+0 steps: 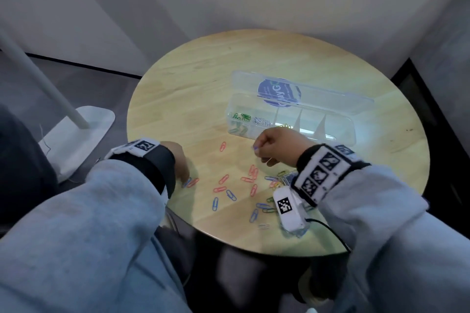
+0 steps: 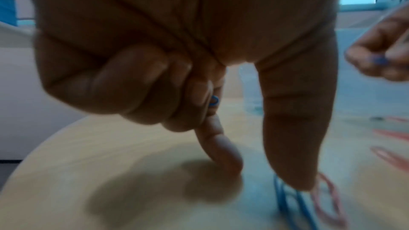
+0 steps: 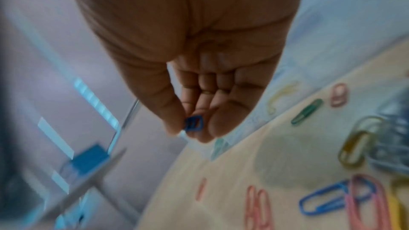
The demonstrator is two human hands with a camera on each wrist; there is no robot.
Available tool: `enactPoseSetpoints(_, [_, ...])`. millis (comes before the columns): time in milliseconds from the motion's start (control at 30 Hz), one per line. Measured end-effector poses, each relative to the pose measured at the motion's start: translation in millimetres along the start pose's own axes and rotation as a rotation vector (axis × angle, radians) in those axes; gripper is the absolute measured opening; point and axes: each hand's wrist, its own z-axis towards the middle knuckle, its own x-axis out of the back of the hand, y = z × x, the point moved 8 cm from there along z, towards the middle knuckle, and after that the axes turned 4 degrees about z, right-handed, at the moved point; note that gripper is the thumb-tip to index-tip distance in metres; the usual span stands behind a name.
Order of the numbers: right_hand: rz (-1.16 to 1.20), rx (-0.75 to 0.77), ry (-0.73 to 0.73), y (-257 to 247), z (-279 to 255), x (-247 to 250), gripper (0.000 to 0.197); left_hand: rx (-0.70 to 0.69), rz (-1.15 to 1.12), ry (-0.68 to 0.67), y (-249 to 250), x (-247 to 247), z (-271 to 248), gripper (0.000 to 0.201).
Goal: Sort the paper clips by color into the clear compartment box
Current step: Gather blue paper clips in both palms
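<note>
Blue is the colour in hand: the right hand (image 1: 276, 146) pinches a blue clip (image 3: 194, 123) between thumb and fingertips, held above the desk (image 1: 203, 79) just short of the clear compartment box (image 1: 338, 127), which lies open directly beyond its knuckles. The left hand (image 1: 175, 160) is down on the desk, thumb and forefinger reaching at a second blue clip (image 2: 287, 200) that lies against a pink clip (image 2: 327, 198); its other fingers are curled, with another blue clip (image 2: 213, 100) tucked among them.

Judging by the box, green clips (image 1: 241, 117) fill the end cell to the left of the right hand, pale ones sit next to it, and yellow ones come after that, right beyond the knuckles. The cells further to the right look free, so blue probably belongs in one of those.

To do the drop well, carry the right hand fully over the chosen cell and past its divider before loosening the pinch, and release low so the clip does not bounce into a neighbour. For the left hand, slide the blue clip clear of the pink one first, so only one colour comes up. Loose clips remain scattered between and behind both hands, so much sorting is left.
</note>
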Motion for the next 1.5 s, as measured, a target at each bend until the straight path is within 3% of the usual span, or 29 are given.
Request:
enactPoseSetpoints(67, [0.428,-0.067,0.008,16,-16,13,0.02,0.009,0.113,-0.014,5,-4,1,0.039])
enactPoseSetpoints(133, [0.654,-0.096,0.036,28,-30,25,0.023,0.005,0.171,-0.007,10,-5,4,0.034])
enactPoseSetpoints(233, [0.831,-0.109,0.101,41,-45,41,0.026,0.023,0.165,-0.005,14,-5,3,0.023])
enactPoseSetpoints(333, [0.843,-0.104,0.133,47,-55,47,0.027,0.041,0.057,-0.003,20,-6,-1,0.031])
enactPoseSetpoints(433, [0.625,-0.114,0.09,55,-59,41,0.026,0.041,0.02,0.01,24,-6,-6,0.025])
enactPoseSetpoints(500, [0.314,-0.106,0.05,58,-60,36,0.021,0.035,-0.04,0.02,23,-5,-11,0.019])
enactPoseSetpoints(633, [-0.203,-0.081,-0.001,52,-62,24,0.009,-0.019,-0.556,-0.007,22,0,-16,0.01])
enactPoseSetpoints(800, [-0.471,-0.038,-0.088,37,-67,-4,0.013,-0.114,-1.252,-0.037,33,9,-30,0.025])
enactPoseSetpoints(967, [-0.6,0.039,-0.122,23,-68,-26,0.021,-0.194,-1.546,-0.086,41,19,-43,0.024])
enactPoseSetpoints(1100, [-0.695,0.058,-0.127,21,-62,-41,0.022,-0.187,-1.489,-0.096,44,16,-48,0.021])
enactPoseSetpoints(1267, [-0.76,0.051,-0.167,27,-51,-53,0.015,-0.161,-1.089,-0.064,49,8,-44,0.02])
enactPoseSetpoints(1367, [-0.795,0.04,-0.195,29,-47,-58,0.017,-0.172,-1.007,-0.09,58,0,-39,0.021])
enactPoseSetpoints(1433, [-0.831,0.021,-0.214,32,-46,-60,0.022,-0.157,-0.969,-0.094,59,-4,-37,0.026])
enactPoseSetpoints(1500, [-0.858,0.009,-0.225,34,-46,-61,0.025,-0.16,-0.773,-0.069,60,-4,-36,0.035])
